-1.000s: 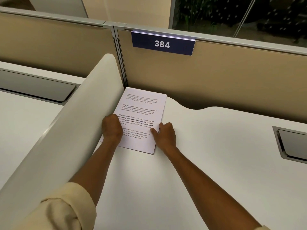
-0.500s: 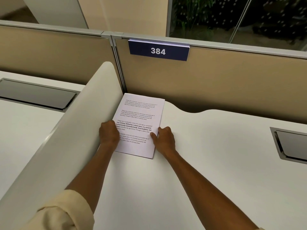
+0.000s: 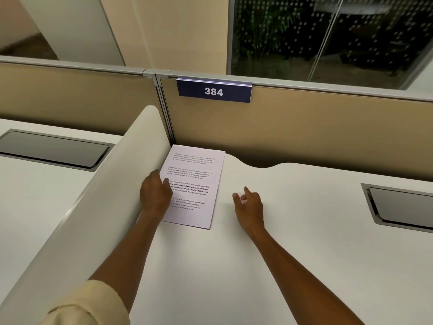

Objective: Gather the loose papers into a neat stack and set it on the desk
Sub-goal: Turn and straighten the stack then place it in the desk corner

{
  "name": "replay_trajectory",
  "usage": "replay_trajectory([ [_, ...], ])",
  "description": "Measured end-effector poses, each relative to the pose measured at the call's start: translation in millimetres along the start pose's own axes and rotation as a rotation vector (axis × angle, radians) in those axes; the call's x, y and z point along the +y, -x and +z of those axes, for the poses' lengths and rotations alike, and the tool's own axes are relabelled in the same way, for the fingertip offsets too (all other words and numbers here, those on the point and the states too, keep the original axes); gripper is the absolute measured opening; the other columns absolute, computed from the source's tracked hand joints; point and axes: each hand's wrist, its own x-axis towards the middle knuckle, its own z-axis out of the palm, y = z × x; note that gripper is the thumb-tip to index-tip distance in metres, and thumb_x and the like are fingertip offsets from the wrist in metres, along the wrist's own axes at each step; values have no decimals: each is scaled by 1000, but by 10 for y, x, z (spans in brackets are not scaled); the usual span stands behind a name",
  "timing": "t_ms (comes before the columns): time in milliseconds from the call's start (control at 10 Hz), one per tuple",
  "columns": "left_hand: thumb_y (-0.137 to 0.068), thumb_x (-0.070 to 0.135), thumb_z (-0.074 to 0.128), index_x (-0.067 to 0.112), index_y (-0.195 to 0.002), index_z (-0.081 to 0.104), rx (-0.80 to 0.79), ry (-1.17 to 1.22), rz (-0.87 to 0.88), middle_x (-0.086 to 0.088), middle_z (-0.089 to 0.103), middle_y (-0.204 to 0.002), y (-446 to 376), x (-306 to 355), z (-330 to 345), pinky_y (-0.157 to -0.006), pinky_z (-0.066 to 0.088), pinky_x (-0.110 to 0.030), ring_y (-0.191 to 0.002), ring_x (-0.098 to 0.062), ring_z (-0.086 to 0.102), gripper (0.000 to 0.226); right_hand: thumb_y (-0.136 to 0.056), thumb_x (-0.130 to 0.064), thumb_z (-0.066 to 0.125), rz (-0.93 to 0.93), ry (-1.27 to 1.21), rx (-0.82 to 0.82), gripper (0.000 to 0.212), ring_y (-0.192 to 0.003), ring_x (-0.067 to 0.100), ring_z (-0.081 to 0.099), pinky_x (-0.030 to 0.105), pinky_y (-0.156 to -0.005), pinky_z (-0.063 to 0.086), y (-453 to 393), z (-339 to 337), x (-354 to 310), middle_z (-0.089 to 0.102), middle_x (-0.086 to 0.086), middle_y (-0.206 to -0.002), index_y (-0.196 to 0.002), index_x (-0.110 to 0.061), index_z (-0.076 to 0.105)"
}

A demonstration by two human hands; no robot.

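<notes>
In the head view, your right hand point(image 3: 249, 206) has come off the paper stack point(image 3: 193, 188) since half a second ago, when it pressed against the stack's right edge; it now sits apart from that edge, just beside it over the white surface point(image 3: 293, 242), its fingers point(image 3: 247, 191) loosely spread and holding nothing. Your left hand point(image 3: 155, 194) stays on the stack's left edge, fingers curled over the printed text; you cannot tell whether they pinch the sheets or only press on them. The stack itself has not shifted. It lies flat in the far left corner of the surface, its left side against the curved white divider point(image 3: 100, 195), its far short edge near the tan partition point(image 3: 304, 132). Its long axis runs away from you, leaning slightly right at the far end, and the text reads upright from your side. You see one stack, two hands, one blue plate point(image 3: 213, 91) reading 384, and two grey recessed hatches point(image 3: 403, 207).
</notes>
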Motion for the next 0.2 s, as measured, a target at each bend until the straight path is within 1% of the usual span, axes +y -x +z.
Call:
replay_trajectory([
  [100, -94, 21, 55, 0, -130, 53, -14, 71, 89, -19, 61, -128, 192, 95, -20, -99, 45, -46, -118, -39, 56, 42, -94, -40, 54, 0, -1, 61, 57, -111, 23, 57, 33, -94, 49, 110, -331, 196, 54, 10, -127, -144, -15, 40],
  [200, -96, 31, 53, 2, -144, 40, -43, 124, 124, -16, 45, -148, 515, 327, -12, -114, 33, -43, -138, -33, 40, 57, -93, -43, 54, -39, 89, 157, 59, -113, 23, 55, 37, -95, 49, 276, -698, 359, 56, 9, -125, -143, -16, 41],
])
